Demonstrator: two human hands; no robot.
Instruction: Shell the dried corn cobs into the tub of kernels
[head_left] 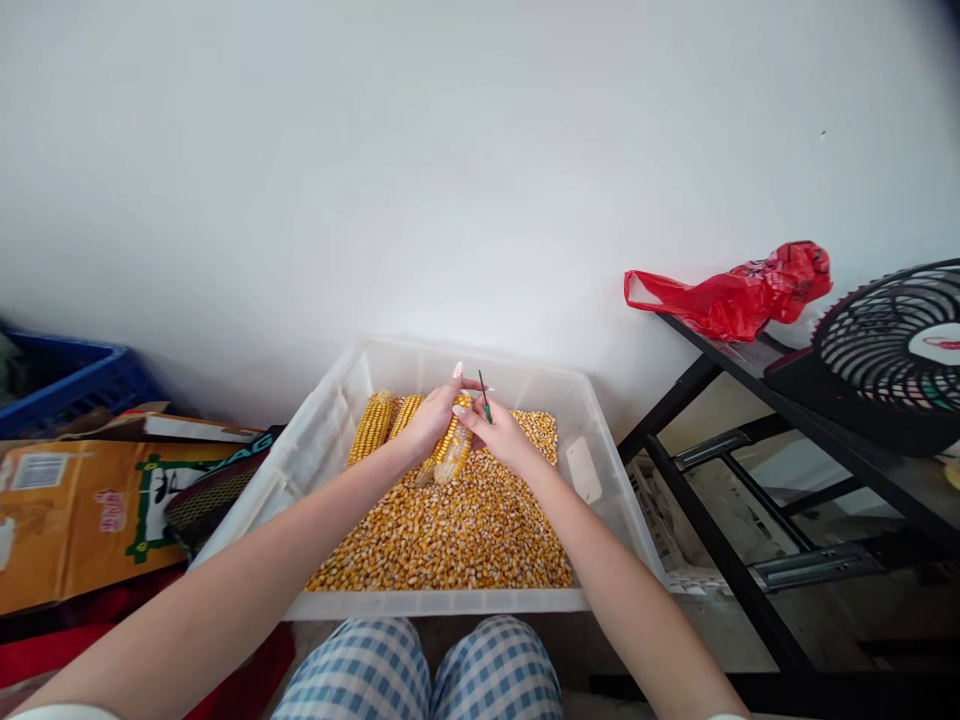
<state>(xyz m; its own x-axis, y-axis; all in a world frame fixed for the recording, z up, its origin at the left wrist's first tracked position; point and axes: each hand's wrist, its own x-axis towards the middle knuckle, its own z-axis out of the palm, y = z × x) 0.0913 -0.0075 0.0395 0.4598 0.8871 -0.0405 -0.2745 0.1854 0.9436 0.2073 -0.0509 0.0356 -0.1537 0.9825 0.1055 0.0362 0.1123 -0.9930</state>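
Note:
In the head view, my left hand is closed around the upper part of a corn cob, held upright and slightly tilted over loose kernels. Part of that cob is stripped to pale core; yellow kernels remain on the rest. My right hand touches the cob from the right, its fingers closed on a thin screwdriver with a green handle and dark shaft pointing up. Behind my left hand, more whole cobs lean at the back left of the translucent plastic bin. Corn kernels cover the bin's floor.
On the right stands a black metal frame table bearing a red plastic bag and a black fan. To the left are a cardboard box, a racket bag and a blue crate. A white wall rises behind the bin.

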